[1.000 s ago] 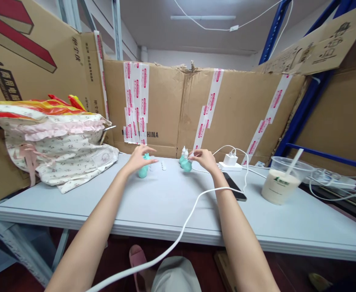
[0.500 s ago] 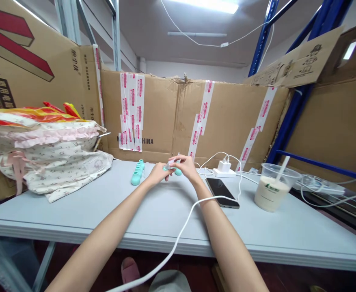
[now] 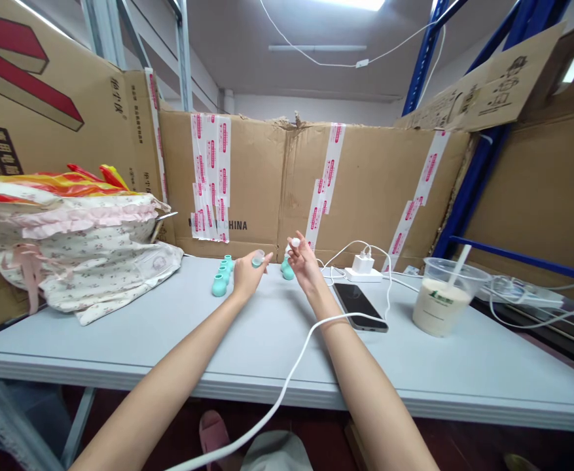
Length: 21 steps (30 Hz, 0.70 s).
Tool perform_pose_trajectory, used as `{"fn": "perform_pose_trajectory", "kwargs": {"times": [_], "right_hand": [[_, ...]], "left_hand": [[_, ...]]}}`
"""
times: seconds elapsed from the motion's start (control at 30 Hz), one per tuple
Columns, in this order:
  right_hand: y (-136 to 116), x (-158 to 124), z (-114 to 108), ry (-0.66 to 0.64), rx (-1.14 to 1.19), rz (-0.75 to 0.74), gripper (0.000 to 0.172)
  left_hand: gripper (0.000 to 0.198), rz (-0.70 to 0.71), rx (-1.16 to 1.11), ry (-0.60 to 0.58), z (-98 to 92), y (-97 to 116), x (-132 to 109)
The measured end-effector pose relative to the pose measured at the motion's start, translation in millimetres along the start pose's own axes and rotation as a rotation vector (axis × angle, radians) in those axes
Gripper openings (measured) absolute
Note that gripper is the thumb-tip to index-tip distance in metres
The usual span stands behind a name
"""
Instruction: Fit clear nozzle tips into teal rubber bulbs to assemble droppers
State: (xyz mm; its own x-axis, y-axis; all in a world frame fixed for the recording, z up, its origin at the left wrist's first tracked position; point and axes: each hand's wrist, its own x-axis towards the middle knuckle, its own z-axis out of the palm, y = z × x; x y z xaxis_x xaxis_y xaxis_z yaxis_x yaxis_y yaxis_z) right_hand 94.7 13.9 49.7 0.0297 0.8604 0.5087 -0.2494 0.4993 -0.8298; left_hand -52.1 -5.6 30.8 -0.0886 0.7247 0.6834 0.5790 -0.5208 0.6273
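My left hand [image 3: 248, 275] is closed round a small container with a pale, round top [image 3: 258, 258]; the fingers hide most of its body. To its right, my right hand [image 3: 305, 264] is raised, palm turned partly up, with a small whitish cap [image 3: 295, 243] at its fingertips. The two hands are apart. Just left of my left hand, a row of several teal round bottles with open necks [image 3: 219, 284] stands on the table. Another teal bottle [image 3: 287, 270] stands behind my right hand, partly hidden by its fingers.
On the grey table [image 3: 179, 340] a phone [image 3: 360, 306] lies right of my right hand, beside a white charger [image 3: 363, 264] and a drink cup [image 3: 441, 301]. A white cable [image 3: 287, 386] crosses in front. A floral cloth bag [image 3: 105, 261] sits left, cardboard [image 3: 257, 176] behind.
My hands have separated. The right hand has moved up and away with the whitish cap, and the round top of the item in my left hand is now exposed.
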Motion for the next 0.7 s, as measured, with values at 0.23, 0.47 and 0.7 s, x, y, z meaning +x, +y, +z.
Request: {"fn": "perform_pose_trajectory", "kwargs": {"times": [0.23, 0.47, 0.7], "right_hand": [[-5.5, -6.3, 7.6, -0.137, 0.067, 0.114, 0.054], [-8.2, -11.3, 16.1, -0.193, 0.057, 0.160, 0.046], [-2.8, -11.2, 17.2, -0.215, -0.018, 0.154, 0.040]], "left_hand": [[0.028, 0.137, 0.116, 0.093, -11.1, 9.0, -4.9], [0.033, 0.219, -0.036, 0.021, -8.3, 5.2, -3.1], [0.021, 0.312, 0.100, 0.121, -0.7, -4.2, -3.8]]}}
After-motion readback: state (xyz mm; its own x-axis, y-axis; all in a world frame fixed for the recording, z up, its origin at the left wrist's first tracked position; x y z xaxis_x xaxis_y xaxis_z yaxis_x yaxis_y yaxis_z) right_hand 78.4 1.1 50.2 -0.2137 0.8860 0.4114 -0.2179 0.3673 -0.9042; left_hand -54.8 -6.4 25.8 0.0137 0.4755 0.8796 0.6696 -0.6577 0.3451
